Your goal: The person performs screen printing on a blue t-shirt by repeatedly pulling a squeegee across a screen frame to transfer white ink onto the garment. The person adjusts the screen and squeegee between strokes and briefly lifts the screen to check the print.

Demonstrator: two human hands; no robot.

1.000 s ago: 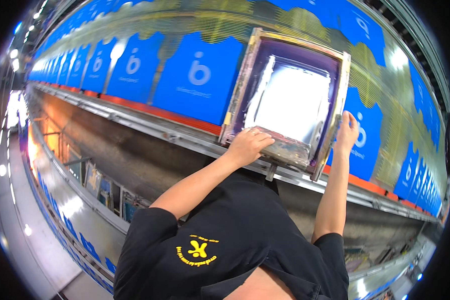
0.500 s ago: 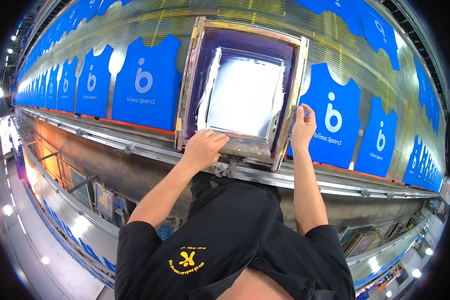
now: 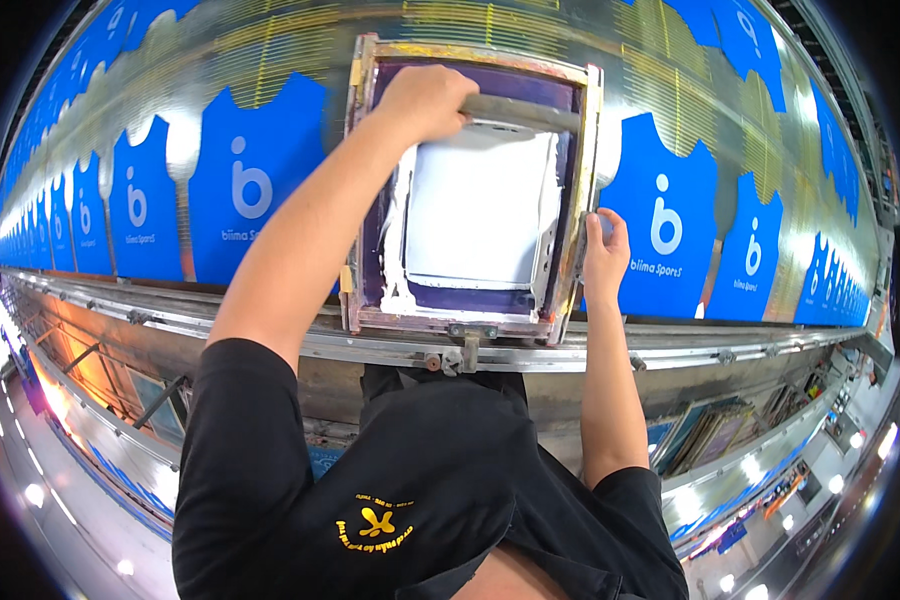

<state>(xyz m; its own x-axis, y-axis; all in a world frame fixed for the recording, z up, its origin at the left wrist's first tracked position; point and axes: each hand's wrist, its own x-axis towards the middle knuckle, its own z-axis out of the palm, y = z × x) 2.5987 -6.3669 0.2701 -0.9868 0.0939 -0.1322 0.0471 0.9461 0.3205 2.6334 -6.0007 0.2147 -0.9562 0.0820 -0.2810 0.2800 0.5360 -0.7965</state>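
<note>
In front of me a screen printing frame (image 3: 357, 210) with a wooden rim lies over the table. Its mesh is purple around a white ink-covered area (image 3: 480, 210), with thick white smears down the left side. My left hand (image 3: 425, 100) reaches across to the frame's far end, its fingers closed around the left end of a grey squeegee (image 3: 525, 113). The squeegee lies crosswise at the far edge of the white area. At the frame's right side my right hand (image 3: 607, 250) has its fingers bent against the outer edge, pinching it; the fingertips are partly hidden.
Blue sleeveless shirt panels with white prints lie in rows, one left of the frame (image 3: 255, 175) and one right (image 3: 660, 225). A metal rail (image 3: 670, 365) with small clamps runs along the near table edge. More frames (image 3: 705, 440) stand stacked behind me at right.
My left hand has moved from the frame's near end to its far end with the squeegee, uncovering the near mesh. My right hand stays at the frame's right edge. The view has shifted slightly.
</note>
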